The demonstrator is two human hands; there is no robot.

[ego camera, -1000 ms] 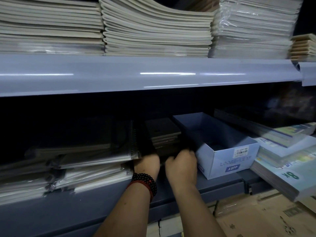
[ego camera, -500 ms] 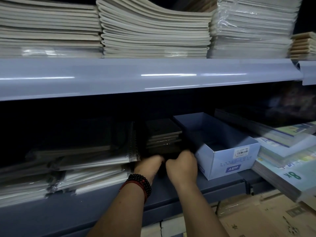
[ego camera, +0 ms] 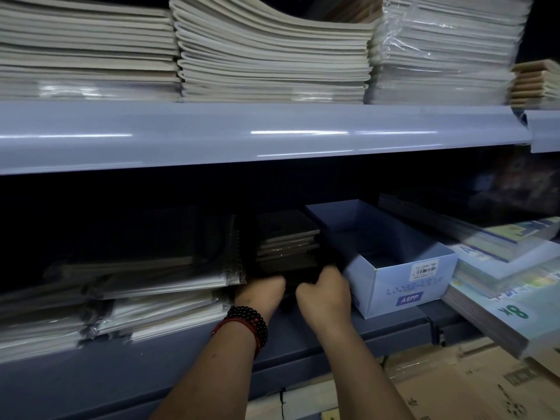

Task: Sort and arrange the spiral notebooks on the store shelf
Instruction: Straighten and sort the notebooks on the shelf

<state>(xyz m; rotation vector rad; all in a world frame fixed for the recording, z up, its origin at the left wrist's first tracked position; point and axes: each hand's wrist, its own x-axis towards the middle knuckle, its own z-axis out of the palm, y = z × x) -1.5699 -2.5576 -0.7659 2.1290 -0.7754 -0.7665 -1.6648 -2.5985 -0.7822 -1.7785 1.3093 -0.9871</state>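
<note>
Both hands reach into the dim lower grey metal shelf (ego camera: pixel 181 359). The left hand (ego camera: pixel 260 294) and right hand (ego camera: pixel 325 291) curl around the base of a short stack of dark spiral notebooks (ego camera: pixel 286 237) at 12 o'clock; how tightly they grip cannot be told. Dragged carelessly, the stack could slump, snag the wire coils of the plastic-wrapped notebook pile (ego camera: pixel 169 286) at 9 o'clock, or shove the blue-white cardboard box (ego camera: pixel 403 286) at 3 o'clock.

One head-worn wide-angle view looks forward and slightly down, close in on the lower shelf (ego camera: pixel 303 338).
</note>
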